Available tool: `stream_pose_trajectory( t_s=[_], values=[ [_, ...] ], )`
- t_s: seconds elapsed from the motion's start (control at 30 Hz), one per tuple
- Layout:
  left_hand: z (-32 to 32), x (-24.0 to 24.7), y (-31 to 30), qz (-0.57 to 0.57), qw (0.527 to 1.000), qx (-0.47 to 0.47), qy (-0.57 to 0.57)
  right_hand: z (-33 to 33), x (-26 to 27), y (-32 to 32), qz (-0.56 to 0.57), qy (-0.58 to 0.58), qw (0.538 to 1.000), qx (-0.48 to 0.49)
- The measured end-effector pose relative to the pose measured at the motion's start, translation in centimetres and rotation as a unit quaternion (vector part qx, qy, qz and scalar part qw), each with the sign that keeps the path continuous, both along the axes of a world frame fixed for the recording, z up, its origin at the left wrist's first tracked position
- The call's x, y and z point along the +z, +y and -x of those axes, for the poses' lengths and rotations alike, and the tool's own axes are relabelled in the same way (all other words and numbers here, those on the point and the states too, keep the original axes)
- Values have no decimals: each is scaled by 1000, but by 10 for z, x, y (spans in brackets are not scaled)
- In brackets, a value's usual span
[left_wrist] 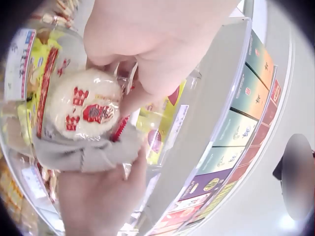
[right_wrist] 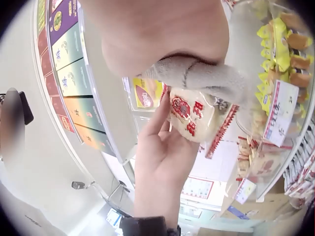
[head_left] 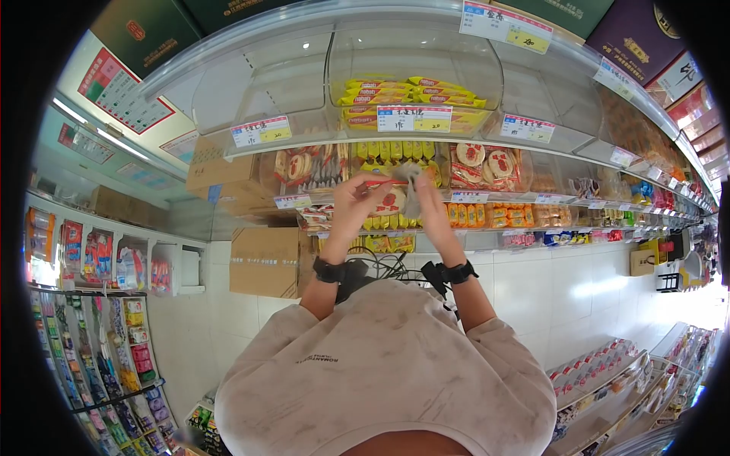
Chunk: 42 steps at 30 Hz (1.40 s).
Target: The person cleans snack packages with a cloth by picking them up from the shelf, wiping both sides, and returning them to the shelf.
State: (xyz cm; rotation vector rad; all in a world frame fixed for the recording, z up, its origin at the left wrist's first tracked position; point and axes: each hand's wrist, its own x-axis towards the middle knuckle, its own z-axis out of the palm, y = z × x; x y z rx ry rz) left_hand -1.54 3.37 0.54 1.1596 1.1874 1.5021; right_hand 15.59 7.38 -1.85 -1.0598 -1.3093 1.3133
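Observation:
Between both hands is a clear packet of round white rice crackers (left_wrist: 81, 110) with red print and red crimped ends. My left hand (head_left: 357, 204) pinches one end of the packet between thumb and fingers. A grey cloth (right_wrist: 197, 73) is bunched in my right hand (head_left: 433, 213) and lies along the packet's side. In the right wrist view the left hand (right_wrist: 165, 152) supports the packet from below, while the right hand (right_wrist: 167, 39) covers part of the cloth. Some fingers of both hands are hidden behind the packet and cloth.
In front stand shelves with clear bins: yellow wafer packs (head_left: 411, 93) above, and more rice cracker packets (head_left: 487, 163) at hand level. Price tags (head_left: 414, 118) line the shelf edges. Cardboard boxes (head_left: 264, 261) are stacked at the left. Boxed goods (left_wrist: 236, 125) stand on the top shelf.

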Motion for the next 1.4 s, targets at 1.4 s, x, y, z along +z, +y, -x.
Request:
stream_pose_trajectory(
  t_s=[1.4],
  values=[
    [-29, 32, -17, 77, 991, -26, 103, 38, 34, -8, -211, -100, 969, 82]
  ],
)
